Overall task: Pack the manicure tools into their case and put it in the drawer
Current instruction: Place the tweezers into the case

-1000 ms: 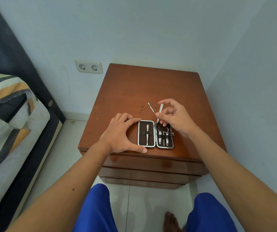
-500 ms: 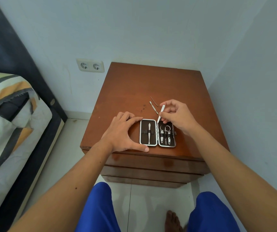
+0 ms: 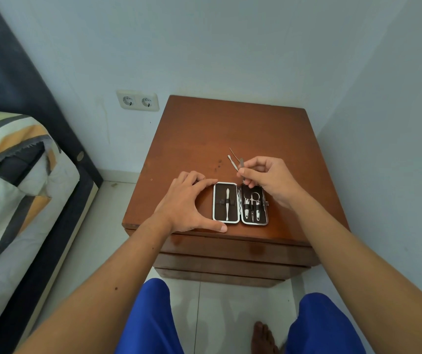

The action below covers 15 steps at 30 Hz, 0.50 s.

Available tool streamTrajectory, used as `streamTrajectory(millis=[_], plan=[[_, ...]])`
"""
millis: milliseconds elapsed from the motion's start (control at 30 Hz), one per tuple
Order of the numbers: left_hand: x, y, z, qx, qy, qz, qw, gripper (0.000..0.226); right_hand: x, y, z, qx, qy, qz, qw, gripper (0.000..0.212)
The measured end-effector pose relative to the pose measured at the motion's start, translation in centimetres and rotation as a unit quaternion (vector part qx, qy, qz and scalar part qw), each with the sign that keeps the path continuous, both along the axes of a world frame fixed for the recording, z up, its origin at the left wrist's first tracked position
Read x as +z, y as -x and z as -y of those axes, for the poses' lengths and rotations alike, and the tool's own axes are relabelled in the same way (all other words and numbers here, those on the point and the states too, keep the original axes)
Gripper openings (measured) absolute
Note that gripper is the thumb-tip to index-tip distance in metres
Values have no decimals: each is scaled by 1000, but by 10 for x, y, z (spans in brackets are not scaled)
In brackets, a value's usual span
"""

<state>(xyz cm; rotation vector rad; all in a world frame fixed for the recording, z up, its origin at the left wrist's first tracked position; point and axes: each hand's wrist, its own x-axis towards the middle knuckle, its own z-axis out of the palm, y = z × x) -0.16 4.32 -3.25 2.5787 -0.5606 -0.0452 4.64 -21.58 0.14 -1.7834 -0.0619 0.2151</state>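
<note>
The small manicure case (image 3: 239, 203) lies open near the front edge of the wooden nightstand (image 3: 204, 139). Its left half holds one slim metal tool (image 3: 227, 204); its right half holds scissors and two other tools (image 3: 252, 204). My left hand (image 3: 187, 203) rests on the nightstand with thumb and forefinger against the case's left side. My right hand (image 3: 271, 178) pinches a thin metal tool (image 3: 242, 169) upright over the top of the case's right half. Two more loose tools (image 3: 232, 159) lie on the wood just behind the case.
The nightstand's drawers (image 3: 230, 254) below the top are shut. A bed (image 3: 13, 180) with a striped cover stands to the left, a wall socket (image 3: 137, 100) behind it. A wall runs close on the right. My knees (image 3: 151, 318) and a bare foot (image 3: 263, 338) are below.
My right hand has turned the thin tool more upright and shifted it slightly toward the case's right half. My left hand stays against the case.
</note>
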Motion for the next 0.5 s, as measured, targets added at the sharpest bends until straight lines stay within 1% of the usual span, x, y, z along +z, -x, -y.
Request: streamTrajectory(millis=[133, 300, 433, 500], plan=[[0, 0, 0, 2, 2, -5, 1000, 123, 3, 1, -1, -15, -3, 25, 1000, 19], [0, -1, 0, 4, 2, -9, 1000, 125, 4, -1, -3, -34, 5, 47, 998, 14], [-1, -1, 0, 3, 2, -4, 1000, 124, 3, 0, -2, -33, 11, 46, 998, 13], [-1, -1, 0, 3, 1, -3, 1000, 124, 2, 0, -3, -32, -4, 36, 999, 12]])
